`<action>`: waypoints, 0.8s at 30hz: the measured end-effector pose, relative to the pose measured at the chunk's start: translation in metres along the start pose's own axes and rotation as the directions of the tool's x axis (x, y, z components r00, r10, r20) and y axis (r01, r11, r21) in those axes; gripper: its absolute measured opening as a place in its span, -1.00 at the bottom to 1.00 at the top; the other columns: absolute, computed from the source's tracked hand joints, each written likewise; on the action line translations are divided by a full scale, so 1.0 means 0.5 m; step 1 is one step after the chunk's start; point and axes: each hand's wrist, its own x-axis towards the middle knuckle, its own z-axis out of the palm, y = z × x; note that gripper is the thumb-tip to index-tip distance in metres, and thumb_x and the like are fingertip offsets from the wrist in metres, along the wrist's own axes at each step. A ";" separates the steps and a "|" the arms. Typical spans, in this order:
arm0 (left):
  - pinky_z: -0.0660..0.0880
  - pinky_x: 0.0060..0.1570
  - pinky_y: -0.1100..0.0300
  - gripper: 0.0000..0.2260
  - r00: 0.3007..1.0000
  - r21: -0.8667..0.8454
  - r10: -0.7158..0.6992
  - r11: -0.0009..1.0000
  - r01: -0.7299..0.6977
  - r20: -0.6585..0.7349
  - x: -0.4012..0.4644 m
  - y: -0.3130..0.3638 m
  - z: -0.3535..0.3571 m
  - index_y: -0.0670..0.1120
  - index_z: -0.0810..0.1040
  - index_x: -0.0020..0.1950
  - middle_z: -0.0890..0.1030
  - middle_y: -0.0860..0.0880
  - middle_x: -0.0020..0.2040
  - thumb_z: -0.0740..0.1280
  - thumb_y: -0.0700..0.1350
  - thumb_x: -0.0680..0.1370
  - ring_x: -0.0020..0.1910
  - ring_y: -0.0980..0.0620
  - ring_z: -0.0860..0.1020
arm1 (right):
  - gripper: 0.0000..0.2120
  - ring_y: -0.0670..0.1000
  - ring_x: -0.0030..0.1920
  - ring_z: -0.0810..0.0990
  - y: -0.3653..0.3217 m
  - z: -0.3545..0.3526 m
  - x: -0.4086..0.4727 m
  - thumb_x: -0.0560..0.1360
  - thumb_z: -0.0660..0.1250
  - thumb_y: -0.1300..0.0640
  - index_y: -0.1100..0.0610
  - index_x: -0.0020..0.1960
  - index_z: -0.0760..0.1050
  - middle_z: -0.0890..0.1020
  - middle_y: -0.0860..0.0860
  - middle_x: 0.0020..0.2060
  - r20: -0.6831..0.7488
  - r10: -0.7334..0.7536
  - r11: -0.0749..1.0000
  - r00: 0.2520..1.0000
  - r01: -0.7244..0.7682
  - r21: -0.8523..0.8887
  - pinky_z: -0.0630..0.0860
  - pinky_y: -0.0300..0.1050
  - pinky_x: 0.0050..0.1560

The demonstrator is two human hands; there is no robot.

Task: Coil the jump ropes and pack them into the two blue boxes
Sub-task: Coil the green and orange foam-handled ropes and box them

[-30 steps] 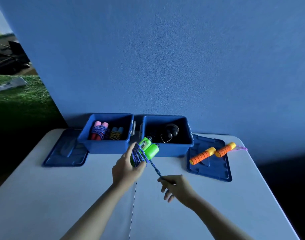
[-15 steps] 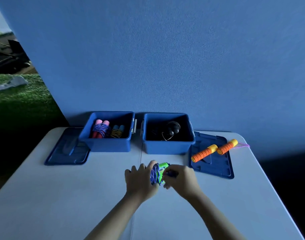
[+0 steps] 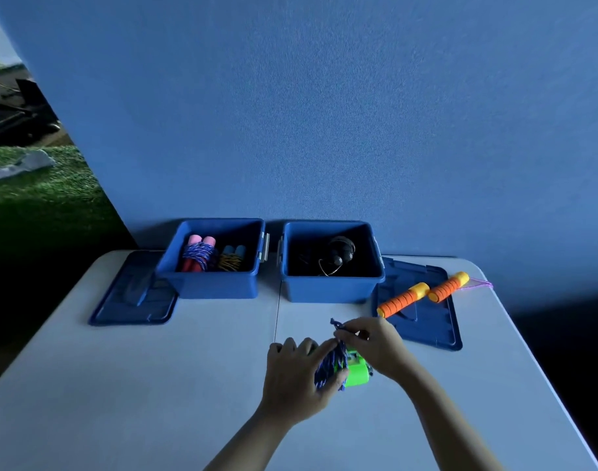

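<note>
Head view: both hands meet low over the table, in front of the right box.
Green rope (image 3: 357, 372): green handles with blue cord (image 3: 329, 367) wound round them, held just above the table (image 3: 154, 385), near the front of the right box.
Left hand (image 3: 299, 375): fingers curled round the wound cord, gripping the bundle.
Right hand (image 3: 375, 345): fingertips pinched on the loose cord end (image 3: 336, 323), which sticks up above the bundle.
Right box (image 3: 331, 290): open, a dark rope (image 3: 338, 254) inside.
Left box (image 3: 211, 283): open, just beside the right box; holds a pink-handled rope (image 3: 199, 254) and a blue-handled rope (image 3: 233, 258), both coiled.
Orange rope (image 3: 423, 295): uncoiled, handles lying on the right lid (image 3: 426, 321), beside the right box.
Left lid (image 3: 134, 300): flat on the table, touching the left box.
</note>
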 end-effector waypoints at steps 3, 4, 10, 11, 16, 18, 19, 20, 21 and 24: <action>0.37 -0.27 0.13 -0.63 1.000 0.021 0.003 1.000 -0.003 -0.002 -0.005 0.009 0.000 0.22 0.46 0.22 0.55 0.13 -0.24 0.21 0.32 0.48 -0.32 0.01 0.50 | -0.94 -0.20 -0.35 0.58 0.009 -0.004 0.003 0.45 0.40 0.16 0.04 -0.10 0.63 0.66 -0.11 -0.35 -0.007 0.030 0.999 1.000 -0.030 0.031 0.51 -0.25 -0.25; 0.36 -0.27 0.13 -0.63 1.000 0.018 0.003 1.000 -0.003 0.000 -0.007 0.012 0.001 0.22 0.45 0.23 0.56 0.13 -0.24 0.20 0.31 0.49 -0.32 0.01 0.50 | -0.90 -0.13 -0.29 0.63 0.010 -0.006 0.003 0.44 0.41 0.17 -0.01 -0.09 0.58 0.68 -0.06 -0.28 -0.013 0.056 0.996 0.998 -0.055 0.071 0.57 -0.14 -0.17; 0.36 -0.29 0.12 -0.65 1.000 0.004 -0.011 1.000 0.011 0.009 -0.009 0.018 0.002 0.25 0.40 0.27 0.57 0.14 -0.23 0.22 0.27 0.51 -0.33 0.04 0.49 | -0.97 -0.04 -0.30 0.59 0.010 0.001 -0.008 0.42 0.44 0.11 0.01 -0.14 0.61 0.67 -0.06 -0.30 -0.114 0.054 0.997 0.992 -0.048 0.057 0.48 -0.20 -0.29; 0.36 -0.29 0.12 -0.65 1.000 0.008 -0.017 1.000 0.017 0.010 -0.009 0.019 0.004 0.25 0.40 0.27 0.56 0.13 -0.24 0.22 0.26 0.51 -0.33 0.03 0.49 | -0.98 -0.06 -0.30 0.58 0.011 0.002 -0.009 0.42 0.44 0.08 -0.01 -0.15 0.62 0.68 -0.08 -0.30 -0.126 0.046 0.998 0.991 -0.042 0.036 0.45 -0.24 -0.29; 0.38 -0.32 0.12 -0.66 0.998 0.033 -0.061 0.998 0.060 0.024 -0.010 0.027 0.010 0.27 0.42 0.25 0.54 0.11 -0.29 0.23 0.25 0.49 -0.36 0.01 0.48 | -0.88 -0.16 -0.20 0.63 0.022 0.002 -0.011 0.37 0.49 0.05 0.02 -0.10 0.68 0.70 -0.11 -0.27 -0.155 0.065 0.997 0.986 -0.057 0.053 0.49 -0.37 -0.21; 0.39 -0.33 0.12 -0.68 0.997 0.032 -0.074 0.997 0.073 0.026 -0.011 0.029 0.013 0.26 0.43 0.22 0.54 0.10 -0.31 0.23 0.24 0.49 -0.37 0.01 0.49 | -0.86 -0.19 -0.20 0.63 0.029 0.002 -0.010 0.38 0.48 0.10 0.05 -0.06 0.67 0.69 -0.11 -0.25 -0.154 0.059 0.998 0.986 -0.053 0.044 0.46 -0.46 -0.21; 0.39 -0.33 0.13 -0.70 0.995 0.030 -0.094 0.995 0.094 0.028 -0.011 0.029 0.015 0.25 0.44 0.20 0.54 0.10 -0.31 0.23 0.23 0.48 -0.37 0.00 0.50 | -0.86 -0.21 -0.19 0.62 0.031 0.003 -0.010 0.40 0.47 0.14 0.07 -0.04 0.66 0.69 -0.10 -0.22 -0.160 0.051 0.998 0.986 -0.045 0.038 0.44 -0.50 -0.20; 0.39 -0.33 0.14 -0.71 0.992 0.025 -0.126 0.992 0.125 0.027 -0.010 0.028 0.016 0.24 0.45 0.18 0.55 0.10 -0.32 0.22 0.22 0.48 -0.38 0.00 0.51 | -0.85 -0.22 -0.17 0.61 0.033 0.004 -0.010 0.42 0.44 0.18 0.09 -0.01 0.66 0.69 -0.08 -0.19 -0.169 0.044 0.999 0.985 -0.038 0.038 0.43 -0.53 -0.19; 0.39 -0.33 0.15 -0.72 0.986 0.018 -0.163 0.987 0.162 0.020 -0.009 0.027 0.018 0.24 0.44 0.17 0.54 0.10 -0.32 0.21 0.21 0.48 -0.38 0.00 0.51 | -0.83 -0.20 -0.14 0.61 0.034 0.006 -0.010 0.45 0.40 0.23 0.10 0.02 0.64 0.69 -0.07 -0.16 -0.182 0.039 0.999 0.983 -0.032 0.041 0.42 -0.53 -0.18; 0.40 -0.27 0.13 -0.72 0.975 -0.022 -0.220 0.975 0.220 0.022 -0.009 0.023 0.018 0.28 0.38 0.20 0.55 0.12 -0.29 0.13 0.20 0.51 -0.34 0.02 0.53 | -0.77 -0.17 -0.10 0.59 0.033 0.015 -0.012 0.50 0.28 0.32 0.12 0.05 0.63 0.64 -0.10 -0.15 -0.222 0.052 0.998 0.974 -0.041 0.055 0.40 -0.54 -0.19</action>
